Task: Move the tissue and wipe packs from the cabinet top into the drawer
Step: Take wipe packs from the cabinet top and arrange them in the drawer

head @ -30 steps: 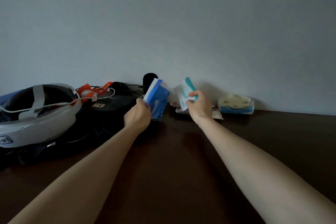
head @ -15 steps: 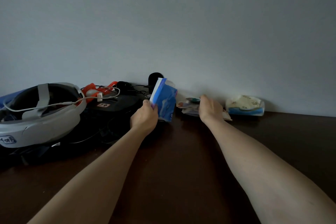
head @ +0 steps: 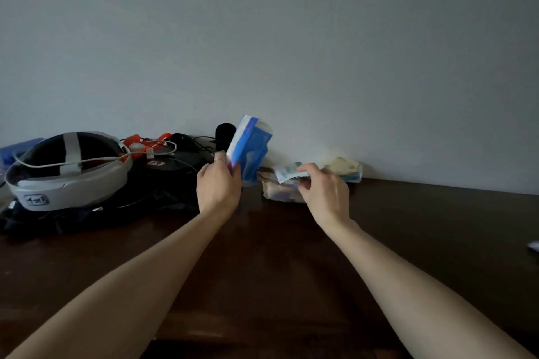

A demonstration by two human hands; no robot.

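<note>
Item: blue pack [head: 250, 148], held upright in the left hand [head: 218, 183], fingers clamped on its lower edge only; a slip is judged possible from so narrow a hold. Item: teal-and-white pack [head: 288, 173], pinched by the right hand [head: 326, 192] over a flat pack [head: 281, 194] lying on the desk [head: 408, 227]; both could be dragged or dropped if gathered together. Item: yellow-blue pack [head: 345, 169], against the wall, untouched. Cables [head: 201, 144] beside the left hand could be snagged. Drawer not seen.
</note>
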